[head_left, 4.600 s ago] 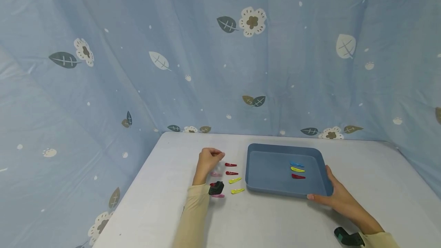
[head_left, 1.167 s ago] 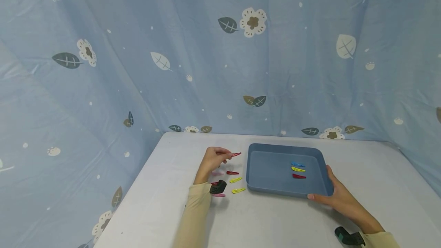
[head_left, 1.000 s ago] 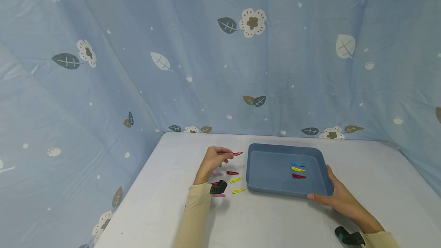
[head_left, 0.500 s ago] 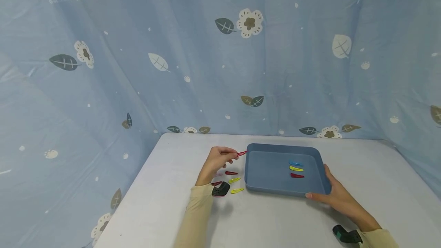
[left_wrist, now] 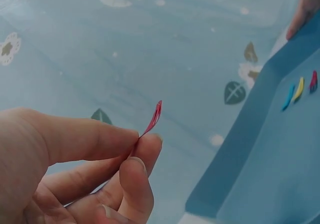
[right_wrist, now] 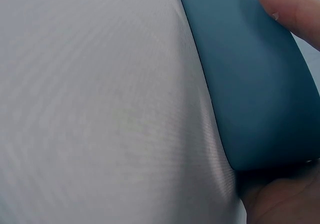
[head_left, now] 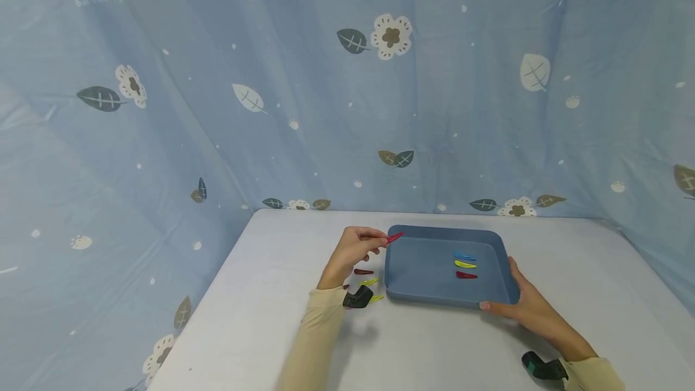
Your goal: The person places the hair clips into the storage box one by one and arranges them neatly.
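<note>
Two hands, yours, working apart.

Left hand (head_left: 353,252): your fingertips are pinching one red hair clip (head_left: 395,237), its free end pointing up and to the right. In the head view the clip is showing across the upper-left corner of the blue tray (head_left: 418,273); in the left wrist view it is appearing near the middle of the frame, apart from the tray.

Right hand (head_left: 529,309): you are gripping the tray at its lower-right corner, your thumb lying on the near wall.

In the tray, right of its middle, three clips are lying one below another: blue clip (head_left: 464,256) uppermost, yellow clip (head_left: 465,264) next, dark red clip (head_left: 467,275) lowest.

On the white table (head_left: 244,318), left of the tray, one loose red clip (head_left: 364,271) is resting above two loose yellow clips (head_left: 369,282). Your black wrist device (head_left: 358,297) is partly covering the lower yellow one; a red piece (head_left: 345,286) is peeking out at the device's upper left, mostly hidden.

Two cream sleeves (head_left: 312,343) are entering from the bottom edge. One blue curtain (head_left: 304,47), flower-and-leaf print, is filling the upper frame.
</note>
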Motion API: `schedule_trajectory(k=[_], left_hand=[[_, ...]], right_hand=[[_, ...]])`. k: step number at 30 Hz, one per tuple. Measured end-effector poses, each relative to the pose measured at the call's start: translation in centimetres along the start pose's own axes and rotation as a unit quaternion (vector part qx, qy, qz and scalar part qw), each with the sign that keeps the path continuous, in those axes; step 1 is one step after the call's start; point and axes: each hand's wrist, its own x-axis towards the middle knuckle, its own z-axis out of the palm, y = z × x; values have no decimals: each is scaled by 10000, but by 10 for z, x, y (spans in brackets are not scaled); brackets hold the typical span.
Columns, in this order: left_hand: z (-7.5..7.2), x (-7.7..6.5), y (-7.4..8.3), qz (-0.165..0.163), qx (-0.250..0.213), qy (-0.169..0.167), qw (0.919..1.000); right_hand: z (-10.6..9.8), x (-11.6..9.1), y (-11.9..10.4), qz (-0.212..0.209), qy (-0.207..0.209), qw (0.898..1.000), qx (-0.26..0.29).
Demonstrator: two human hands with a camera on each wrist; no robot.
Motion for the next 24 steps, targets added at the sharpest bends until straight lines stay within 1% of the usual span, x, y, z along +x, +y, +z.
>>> schedule_trajectory(k=[5, 12, 24], left_hand=[[10, 0, 5, -8, -83, -214, 9997], [23, 4, 7, 111, -149, -454, 9988], [44, 8, 8, 37, -249, -644, 9976]], right_hand=[[0, 0, 0, -29, 2, 10000, 4], [0, -1, -1, -35, 35, 10000, -63], [1, 0, 1, -79, 59, 9999, -106]])
